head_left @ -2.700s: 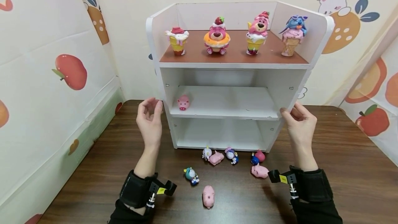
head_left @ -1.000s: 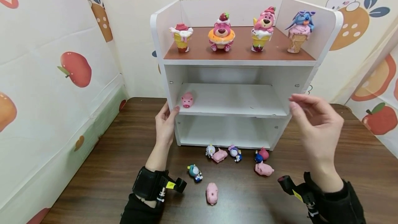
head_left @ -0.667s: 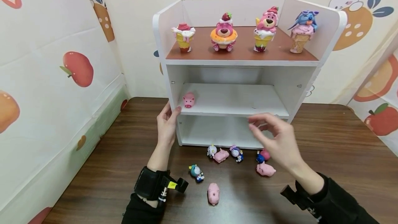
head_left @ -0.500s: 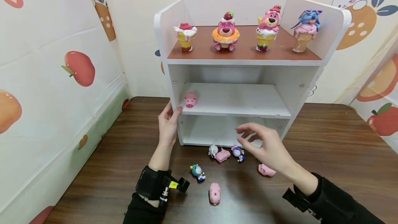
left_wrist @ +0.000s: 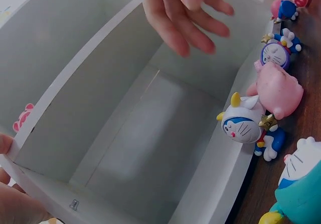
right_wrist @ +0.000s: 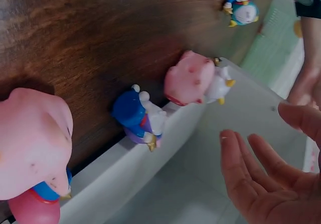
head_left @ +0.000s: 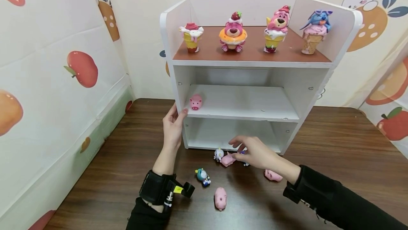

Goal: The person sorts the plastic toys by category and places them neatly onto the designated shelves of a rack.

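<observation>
My left hand [head_left: 172, 127] grips the left side panel of a small white shelf unit [head_left: 236, 118], thumb on the front edge. My right hand [head_left: 255, 152], fingers spread and loosely bent, hovers over toys along the unit's base and holds nothing. Below it lie a pink pig figurine [head_left: 227, 160], a white-hooded blue cat figurine [left_wrist: 244, 119] and a purple-hooded one [right_wrist: 138, 114], partly hidden by the hand in the head view. Nearer me are a teal-hooded cat figurine [head_left: 203, 177] and a second pig [head_left: 220, 198]. Another pig [head_left: 272, 175] lies under the right forearm.
On the middle shelf a pig figurine [head_left: 196, 101] stands at the left. The brown top shelf [head_left: 210, 57] bears several ice-cream and bear figurines. Patterned wall sheets [head_left: 38, 81] rise behind and beside the wooden table [head_left: 143, 116].
My right hand has left the unit's right side and moved left and down over the toys. My left hand, earlier beside the unit, came to grip its left panel and stays there.
</observation>
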A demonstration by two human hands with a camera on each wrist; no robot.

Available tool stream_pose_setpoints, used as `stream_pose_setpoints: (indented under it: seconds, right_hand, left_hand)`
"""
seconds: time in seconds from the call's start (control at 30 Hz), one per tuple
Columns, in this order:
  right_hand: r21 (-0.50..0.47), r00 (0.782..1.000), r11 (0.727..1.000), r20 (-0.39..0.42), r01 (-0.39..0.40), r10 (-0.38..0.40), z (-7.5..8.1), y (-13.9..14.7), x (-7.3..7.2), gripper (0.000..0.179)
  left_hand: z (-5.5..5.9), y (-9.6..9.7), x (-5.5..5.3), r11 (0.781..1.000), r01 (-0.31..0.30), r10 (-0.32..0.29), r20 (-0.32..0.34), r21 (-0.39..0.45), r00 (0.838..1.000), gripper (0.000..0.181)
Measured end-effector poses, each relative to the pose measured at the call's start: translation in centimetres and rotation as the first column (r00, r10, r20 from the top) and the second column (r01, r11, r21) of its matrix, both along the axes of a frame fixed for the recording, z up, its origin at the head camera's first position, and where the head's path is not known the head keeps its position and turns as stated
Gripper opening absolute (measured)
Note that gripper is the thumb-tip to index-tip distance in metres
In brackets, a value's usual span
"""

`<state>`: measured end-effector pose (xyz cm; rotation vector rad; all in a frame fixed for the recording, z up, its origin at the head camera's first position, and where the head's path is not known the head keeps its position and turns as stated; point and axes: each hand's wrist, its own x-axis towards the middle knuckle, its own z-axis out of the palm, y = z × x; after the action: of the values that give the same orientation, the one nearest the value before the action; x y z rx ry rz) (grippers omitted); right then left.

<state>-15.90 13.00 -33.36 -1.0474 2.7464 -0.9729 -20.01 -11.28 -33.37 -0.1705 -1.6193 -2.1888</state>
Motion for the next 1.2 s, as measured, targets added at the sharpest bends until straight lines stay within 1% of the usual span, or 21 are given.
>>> stream_pose_setpoints:
  seconds: [0.23,0.5,0.63,0.67,0.77,0.87,0.9,0.93,1.03,1.2]
  right_hand:
    - [0.114,0.999,0.993,0.036,-0.038,0.034,-0.8,-1.0,-1.4,0.029]
    - [0.205,0.995,0.976,0.071,-0.078,0.064,-1.6,-1.7,-2.4,0.025]
    - [0.219,0.992,0.971,0.106,-0.091,0.069,-2.1,-1.8,-2.9,0.024]
    - [0.212,0.991,0.971,0.094,-0.113,0.095,-2.5,-1.7,-3.2,0.024]
    - [0.214,0.988,0.968,0.110,-0.134,0.113,-3.0,-1.7,-3.6,0.023]
    - [0.225,0.985,0.965,0.130,-0.137,0.109,-2.7,-2.0,-3.4,0.021]
    - [0.236,0.985,0.964,0.149,-0.121,0.087,-2.2,-2.2,-3.1,0.020]
    - [0.244,0.986,0.963,0.147,-0.114,0.080,-2.1,-2.2,-2.9,0.018]
    - [0.257,0.990,0.961,0.123,-0.098,0.068,-1.8,-2.3,-2.6,0.013]
    - [0.255,0.996,0.963,0.044,-0.088,0.080,-2.1,-2.2,-2.2,0.012]
  left_hand:
    - [0.1,0.0,0.1,1.000,-0.001,0.001,0.004,0.010,1.000,0.046]
    - [0.0,0.1,-0.1,1.000,-0.003,0.003,-0.008,0.005,1.000,0.047]
    - [0.0,0.1,-0.1,1.000,-0.005,0.005,-0.007,0.005,1.000,0.047]
    - [0.0,0.1,-0.1,1.000,-0.005,0.005,-0.006,0.007,1.000,0.046]
    - [0.0,0.1,-0.1,1.000,-0.007,0.007,-0.001,0.010,1.000,0.047]
    - [-0.1,0.1,-0.1,1.000,-0.006,0.006,0.002,0.012,1.000,0.047]
    - [-0.1,0.1,-0.1,1.000,-0.006,0.006,0.002,0.011,1.000,0.047]
    - [-0.1,0.1,-0.1,1.000,-0.005,0.005,0.002,0.011,1.000,0.047]
    - [-0.1,0.1,-0.1,1.000,-0.006,0.006,-0.003,0.005,1.000,0.046]
    - [0.0,0.0,-0.1,1.000,-0.009,0.008,-0.010,-0.006,1.000,0.046]
